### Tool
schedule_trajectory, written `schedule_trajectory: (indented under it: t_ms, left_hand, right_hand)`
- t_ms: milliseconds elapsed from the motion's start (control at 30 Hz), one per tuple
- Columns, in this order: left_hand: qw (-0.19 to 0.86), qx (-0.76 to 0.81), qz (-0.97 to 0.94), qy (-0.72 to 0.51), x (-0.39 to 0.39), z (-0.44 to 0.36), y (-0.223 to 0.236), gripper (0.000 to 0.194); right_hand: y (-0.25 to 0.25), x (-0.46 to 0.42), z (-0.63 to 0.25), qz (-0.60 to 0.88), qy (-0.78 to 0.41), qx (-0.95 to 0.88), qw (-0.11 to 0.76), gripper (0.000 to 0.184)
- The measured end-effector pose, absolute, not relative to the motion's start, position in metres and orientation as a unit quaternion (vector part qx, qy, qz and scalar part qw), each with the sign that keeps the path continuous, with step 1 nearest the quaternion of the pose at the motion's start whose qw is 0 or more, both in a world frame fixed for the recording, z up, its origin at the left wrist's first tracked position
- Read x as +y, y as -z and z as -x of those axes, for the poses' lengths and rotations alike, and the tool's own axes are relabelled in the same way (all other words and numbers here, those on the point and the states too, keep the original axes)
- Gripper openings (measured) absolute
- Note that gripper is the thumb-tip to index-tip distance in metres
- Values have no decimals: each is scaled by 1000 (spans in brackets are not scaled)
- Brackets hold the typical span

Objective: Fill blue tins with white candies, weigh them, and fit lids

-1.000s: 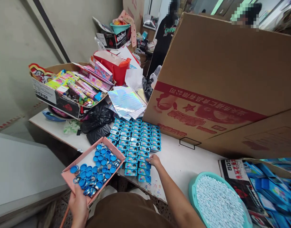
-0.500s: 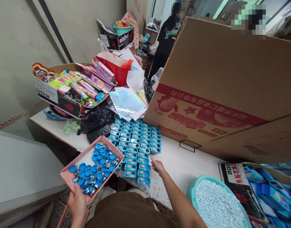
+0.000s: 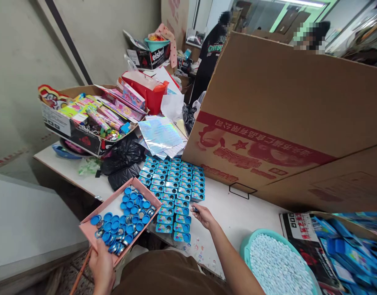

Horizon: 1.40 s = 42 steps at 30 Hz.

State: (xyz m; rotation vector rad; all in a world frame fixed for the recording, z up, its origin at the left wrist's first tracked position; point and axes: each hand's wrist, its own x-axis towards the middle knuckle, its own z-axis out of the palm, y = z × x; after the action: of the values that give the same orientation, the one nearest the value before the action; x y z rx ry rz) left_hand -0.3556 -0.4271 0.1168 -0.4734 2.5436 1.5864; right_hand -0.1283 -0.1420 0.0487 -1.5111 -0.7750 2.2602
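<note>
My left hand [image 3: 101,267] grips the near edge of a pink cardboard tray [image 3: 115,203] filled with several round blue caps [image 3: 123,221], held tilted off the table's front edge. Rows of small blue boxes [image 3: 173,186] lie packed together on the white table [image 3: 231,209]. My right hand [image 3: 203,215] rests on the table just right of the nearest rows, fingers curled, pinching something small and dark that I cannot make out.
A big brown carton [image 3: 277,119] stands across the right of the table. A teal basin of pale pellets [image 3: 277,264] and a box of blue packets [image 3: 351,250] sit at lower right. An open box of colourful toys [image 3: 90,114] and black bags lie left. People stand behind.
My right hand has drawn back from the nearest blue boxes to the bare table beside them and curled its fingers. The pink tray stays in my left hand.
</note>
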Motion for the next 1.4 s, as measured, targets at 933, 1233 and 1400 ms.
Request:
schedule_trajectory:
  t_ms: [933,1233,1400]
  left_hand:
    - [75,805,236,-539,-450,340,-127,60]
    - [64,827,216,-515,-451,348,-116,58]
    - [67,815,236,-525,-440,353,-124,57]
  right_hand:
    - [-37,-129,176,616,-370,-695,-18,14]
    - [-39,-120,181,621,-333,-698,-131,30]
    - [-41,-118,183,625,-341,-692,-120,30]
